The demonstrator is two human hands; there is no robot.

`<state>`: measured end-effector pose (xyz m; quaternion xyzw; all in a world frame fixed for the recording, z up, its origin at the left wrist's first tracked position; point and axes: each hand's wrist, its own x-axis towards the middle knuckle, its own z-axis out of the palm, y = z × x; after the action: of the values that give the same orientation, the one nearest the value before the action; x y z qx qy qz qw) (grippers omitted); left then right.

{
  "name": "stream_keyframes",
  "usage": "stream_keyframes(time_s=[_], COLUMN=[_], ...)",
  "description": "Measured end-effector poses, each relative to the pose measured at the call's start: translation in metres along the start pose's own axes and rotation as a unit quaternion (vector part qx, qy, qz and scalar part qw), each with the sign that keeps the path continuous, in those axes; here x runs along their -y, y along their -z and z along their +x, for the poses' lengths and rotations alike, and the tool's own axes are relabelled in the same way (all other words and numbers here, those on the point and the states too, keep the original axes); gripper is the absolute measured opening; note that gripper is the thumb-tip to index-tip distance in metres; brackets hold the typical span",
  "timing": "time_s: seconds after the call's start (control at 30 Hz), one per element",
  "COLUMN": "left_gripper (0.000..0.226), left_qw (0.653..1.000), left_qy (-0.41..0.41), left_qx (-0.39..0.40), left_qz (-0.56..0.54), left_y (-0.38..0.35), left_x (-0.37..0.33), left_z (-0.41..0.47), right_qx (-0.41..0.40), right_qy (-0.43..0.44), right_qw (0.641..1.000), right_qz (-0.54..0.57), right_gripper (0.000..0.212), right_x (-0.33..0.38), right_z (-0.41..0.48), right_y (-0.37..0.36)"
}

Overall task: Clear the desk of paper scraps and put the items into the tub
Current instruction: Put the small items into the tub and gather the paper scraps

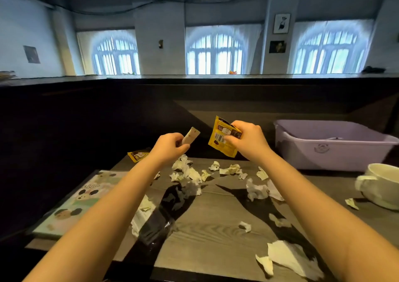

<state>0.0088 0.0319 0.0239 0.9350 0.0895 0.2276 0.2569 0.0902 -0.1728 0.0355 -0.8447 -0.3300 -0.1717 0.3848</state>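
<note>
My right hand is raised above the wooden desk and grips a yellow snack packet with a barcode. Beside it, my left hand pinches a small pale flat strip, held upright. Both are held apart in the air over the far side of the desk. Several crumpled white paper scraps lie scattered across the desk below. The lilac plastic tub stands at the far right of the desk, to the right of my right hand.
A second yellow packet lies at the desk's far left corner. A pastel picture book rests on the left edge. A black plastic wrapper lies mid-desk. A cream mug stands at the right, in front of the tub.
</note>
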Motion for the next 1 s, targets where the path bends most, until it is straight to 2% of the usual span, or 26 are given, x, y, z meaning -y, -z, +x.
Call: stream_keyframes(time_s=[0.23, 0.5, 0.63, 0.8, 0.9, 1.0], left_gripper=[0.023, 0.023, 0.024, 0.021, 0.019, 0.017], left_qw=[0.998, 0.995, 0.995, 0.993, 0.992, 0.991], left_qy=[-0.036, -0.059, -0.069, -0.096, -0.103, -0.106], left_qx=[0.025, 0.050, 0.052, 0.055, 0.056, 0.058], left_qz=[-0.034, -0.066, -0.049, -0.044, -0.049, -0.050], left_y=[-0.019, -0.057, -0.079, -0.104, -0.117, -0.130], left_x=[-0.066, -0.138, -0.161, -0.185, -0.195, -0.199], left_z=[-0.009, 0.012, 0.031, 0.054, 0.069, 0.080], right_qx=[-0.041, -0.087, -0.110, -0.145, -0.114, -0.046], right_qy=[-0.041, -0.097, -0.124, -0.083, -0.062, -0.075], right_qw=[0.992, 0.977, 0.962, 0.934, 0.907, 0.867], right_qz=[-0.111, -0.172, -0.216, -0.315, -0.402, -0.490], right_gripper=[0.012, 0.011, 0.009, 0.018, 0.030, 0.031], right_x=[-0.030, -0.090, -0.118, -0.141, -0.155, -0.170], right_z=[-0.038, -0.055, -0.046, -0.022, -0.003, 0.011], right_y=[0.065, 0.128, 0.150, 0.174, 0.181, 0.178])
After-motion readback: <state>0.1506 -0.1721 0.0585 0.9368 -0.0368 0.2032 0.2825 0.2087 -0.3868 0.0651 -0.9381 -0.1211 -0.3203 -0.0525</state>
